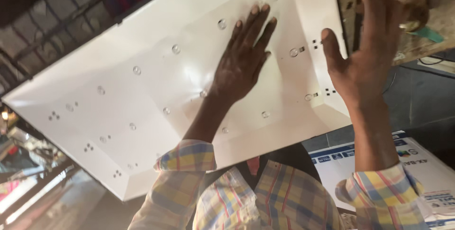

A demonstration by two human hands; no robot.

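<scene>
A large white shallow tray-shaped panel (142, 97) with rows of small clear round lenses lies tilted across the view. My left hand (244, 54) rests flat on its inner surface, fingers spread, close to one lens. My right hand (362, 54) is open at the panel's right edge, thumb over the rim near a lens (294, 52), fingers raised beyond it. Both sleeves are yellow, blue and pink plaid.
A rough wooden bench top (417, 17) with a green scrap lies beyond the panel's right end. A white printed cardboard box (426, 173) sits at lower right. Dark floor and cluttered shiny items fill the lower left.
</scene>
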